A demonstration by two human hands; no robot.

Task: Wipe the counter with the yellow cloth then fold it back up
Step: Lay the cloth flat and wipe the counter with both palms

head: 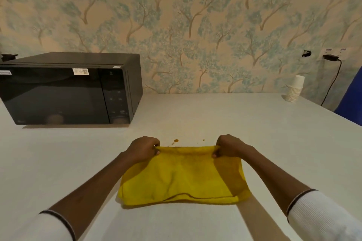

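The yellow cloth [182,176] lies on the white counter [264,143] in front of me, doubled over, with its near edge resting flat. My left hand [144,147] pinches the cloth's far left corner. My right hand [230,146] pinches the far right corner. Both corners are lifted slightly, so the far edge is stretched between the hands. Small orange-brown stains [176,140] sit on the counter just beyond that edge.
A black microwave [66,90] stands at the back left of the counter. A stack of white paper cups [294,89] stands at the back right, near a plug and black cable [331,82] on the wallpapered wall. Something blue [350,100] is at the right edge.
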